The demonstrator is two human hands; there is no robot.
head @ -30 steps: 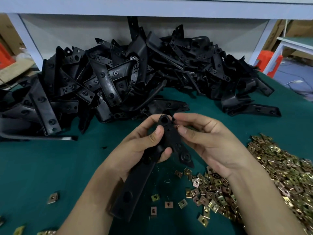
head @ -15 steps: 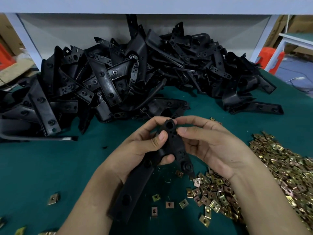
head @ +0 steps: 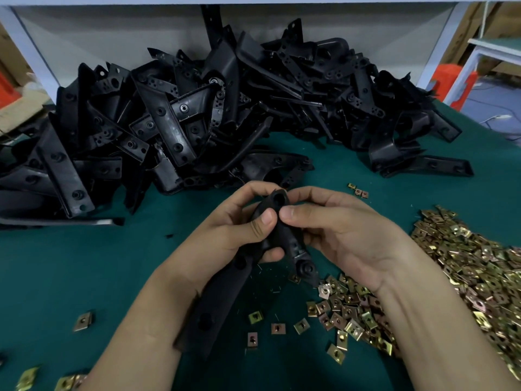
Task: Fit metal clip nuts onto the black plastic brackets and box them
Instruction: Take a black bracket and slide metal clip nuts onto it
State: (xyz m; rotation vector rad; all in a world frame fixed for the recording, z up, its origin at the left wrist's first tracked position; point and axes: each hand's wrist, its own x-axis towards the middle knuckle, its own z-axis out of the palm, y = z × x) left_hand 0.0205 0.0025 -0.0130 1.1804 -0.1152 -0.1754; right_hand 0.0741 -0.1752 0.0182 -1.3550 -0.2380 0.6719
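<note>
Held bracket (head: 270,244) is the landmark. Long axis runs from its holed tip, far end, down and leftward toward the person's left forearm; a short branch forks off toward the loose clip nuts (head: 352,311) on the counter (head: 84,263).

Left hand (head: 231,235): fingers wrapped shut around the bracket's mid-body, thumb pressed on the near face just below the tip.

Right hand (head: 338,230): fingers pinched closed at the tip's right edge, touching it. Glint of metal there; whether a nut is held, cannot tell.

Judgement: seating turns on the tip edge facing the right hand, which is nearer. Bracket pile (head: 197,122) lies beyond the tip.
</note>
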